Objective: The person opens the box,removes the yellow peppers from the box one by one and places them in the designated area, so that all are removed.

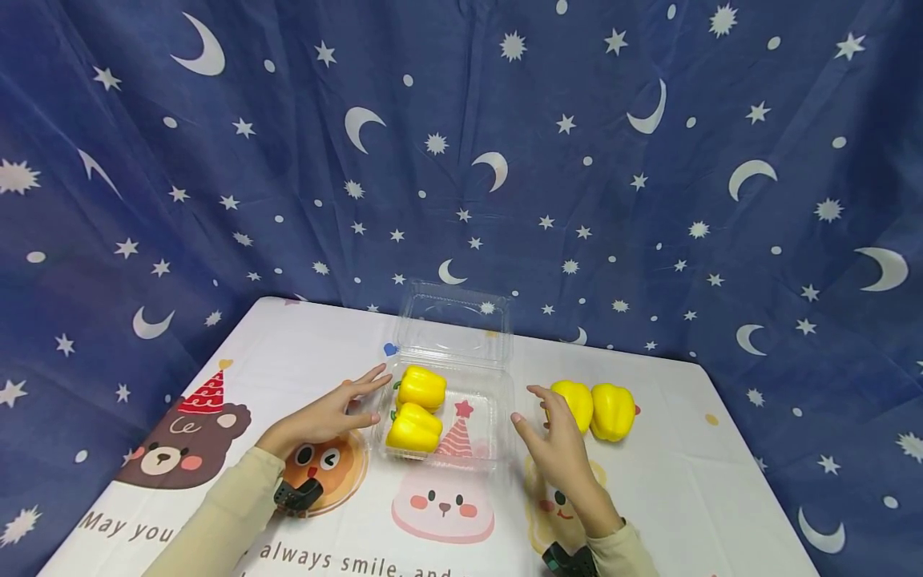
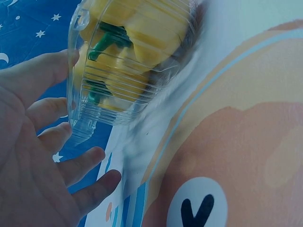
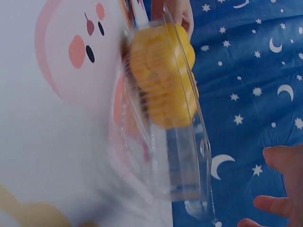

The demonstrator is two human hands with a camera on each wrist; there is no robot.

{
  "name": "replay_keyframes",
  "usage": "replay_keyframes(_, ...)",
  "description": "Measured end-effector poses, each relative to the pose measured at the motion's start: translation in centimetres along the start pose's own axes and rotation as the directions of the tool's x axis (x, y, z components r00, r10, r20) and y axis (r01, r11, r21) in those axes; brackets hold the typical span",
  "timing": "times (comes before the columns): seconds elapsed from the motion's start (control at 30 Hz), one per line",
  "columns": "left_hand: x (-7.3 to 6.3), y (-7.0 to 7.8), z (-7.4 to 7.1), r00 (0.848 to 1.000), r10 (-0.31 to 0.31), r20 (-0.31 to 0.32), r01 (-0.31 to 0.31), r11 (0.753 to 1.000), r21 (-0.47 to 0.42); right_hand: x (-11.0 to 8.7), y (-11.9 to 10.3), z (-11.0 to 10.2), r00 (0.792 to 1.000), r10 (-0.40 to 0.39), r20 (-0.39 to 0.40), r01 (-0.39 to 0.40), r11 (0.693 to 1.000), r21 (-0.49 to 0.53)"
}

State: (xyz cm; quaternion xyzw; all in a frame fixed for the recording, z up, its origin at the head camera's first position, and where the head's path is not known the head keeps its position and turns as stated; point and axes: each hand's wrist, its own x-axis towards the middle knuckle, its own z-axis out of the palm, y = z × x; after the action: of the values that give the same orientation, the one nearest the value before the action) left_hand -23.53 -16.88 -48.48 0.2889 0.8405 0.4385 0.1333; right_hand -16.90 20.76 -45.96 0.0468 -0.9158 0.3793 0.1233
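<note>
A clear plastic clamshell box [image 1: 469, 463] rests on the table with its lid [image 1: 454, 324] tipped back. Two yellow bell peppers [image 1: 421, 389] lie in its left half, green stems facing left. My left hand [image 1: 332, 413] is at the box's left side, fingers spread; in the left wrist view its thumb and forefinger [image 2: 61, 66] reach the rim, without curling round it. My right hand [image 1: 566, 457] hovers right of the box with fingers apart and nothing in them. Just beyond it sit two more yellow bell peppers [image 1: 613, 413], the nearer one partly hidden by the fingers.
A white tablecloth [image 1: 692, 481] printed with cartoon faces and lettering covers the table. Behind it hangs a dark blue curtain [image 1: 577, 200] with moons and stars. Each wrist wears a small black device [image 1: 299, 495].
</note>
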Motion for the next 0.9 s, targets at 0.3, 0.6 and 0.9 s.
replay_keyframes(0.3,-0.1,0.0,0.0,1.000,-0.007,0.000,0.007,1.000,0.008,-0.2,-1.7,1.5,0.996,-0.091,0.022,0.089,0.994,0.068)
replay_keyframes(0.6,-0.1,0.0,0.0,1.000,-0.005,0.000,0.005,1.000,0.004,-0.3,-3.0,3.0,0.988,-0.141,0.067,0.135,0.988,0.079)
replay_keyframes(0.9,-0.1,0.0,0.0,1.000,-0.006,0.002,0.006,1.000,0.004,-0.7,-4.1,4.5,0.979,-0.164,0.121,0.151,0.982,0.109)
